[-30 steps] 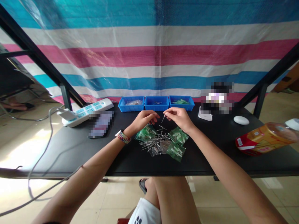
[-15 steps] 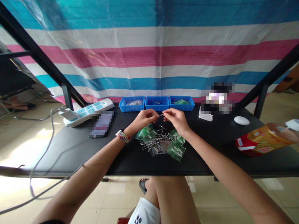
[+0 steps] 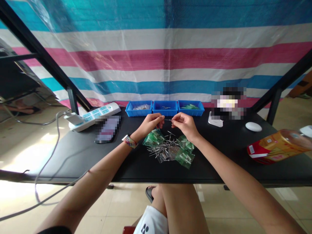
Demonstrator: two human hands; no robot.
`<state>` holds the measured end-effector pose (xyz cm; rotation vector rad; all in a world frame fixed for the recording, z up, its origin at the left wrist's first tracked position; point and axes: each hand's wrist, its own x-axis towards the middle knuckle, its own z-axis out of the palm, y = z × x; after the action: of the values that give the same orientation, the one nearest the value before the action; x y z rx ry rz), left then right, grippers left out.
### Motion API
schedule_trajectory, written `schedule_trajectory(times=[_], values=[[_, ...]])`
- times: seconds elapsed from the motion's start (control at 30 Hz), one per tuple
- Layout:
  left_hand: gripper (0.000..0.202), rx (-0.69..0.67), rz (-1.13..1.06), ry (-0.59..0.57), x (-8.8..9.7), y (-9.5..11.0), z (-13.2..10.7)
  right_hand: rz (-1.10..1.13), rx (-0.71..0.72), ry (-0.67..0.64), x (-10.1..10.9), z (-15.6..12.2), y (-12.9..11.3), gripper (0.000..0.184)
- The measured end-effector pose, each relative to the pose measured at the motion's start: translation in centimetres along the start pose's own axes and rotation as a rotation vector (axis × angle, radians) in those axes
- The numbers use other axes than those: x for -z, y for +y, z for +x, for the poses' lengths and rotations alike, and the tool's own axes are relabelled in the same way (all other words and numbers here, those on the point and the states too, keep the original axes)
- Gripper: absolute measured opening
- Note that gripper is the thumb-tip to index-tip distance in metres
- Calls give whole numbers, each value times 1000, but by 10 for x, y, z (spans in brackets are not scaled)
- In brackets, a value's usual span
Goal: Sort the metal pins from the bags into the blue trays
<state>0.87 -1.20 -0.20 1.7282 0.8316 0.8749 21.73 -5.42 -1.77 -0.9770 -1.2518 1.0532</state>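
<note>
My left hand [image 3: 151, 123] and my right hand [image 3: 185, 124] meet above the black table [image 3: 73, 152], fingers pinched. Between their fingertips runs a thin metal pin [image 3: 168, 120], held level; the right hand grips one end and the left fingertips close on the other. Below the hands lies a heap of loose metal pins [image 3: 162, 150] mixed with small green plastic bags [image 3: 184, 156]. Three blue bins [image 3: 165, 108] stand in a row just behind the hands.
A white power strip [image 3: 94, 115] with a cable lies at the back left beside a dark blurred flat object [image 3: 107, 129]. A white mouse [image 3: 253, 126] and a yellow-red bottle [image 3: 278, 146] on its side are at the right. Black frame struts slope down at both sides.
The right hand turned the pin from upright to level and brought it to the left hand, whose fingertips now close on its other end. The view shifted slightly.
</note>
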Motion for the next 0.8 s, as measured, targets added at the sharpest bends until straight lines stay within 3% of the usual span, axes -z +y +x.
schedule_trajectory(times=[0.53,0.7,0.8], values=[[25,-61,-108,28,-2,-1,1,87,-111,-3,-1,-3,-3,24],[20,-29,-123,87,1,-1,2,82,-49,97,0,15,-2,26],[18,-12,-111,108,5,-6,4,23,-39,129,5,28,0,40]])
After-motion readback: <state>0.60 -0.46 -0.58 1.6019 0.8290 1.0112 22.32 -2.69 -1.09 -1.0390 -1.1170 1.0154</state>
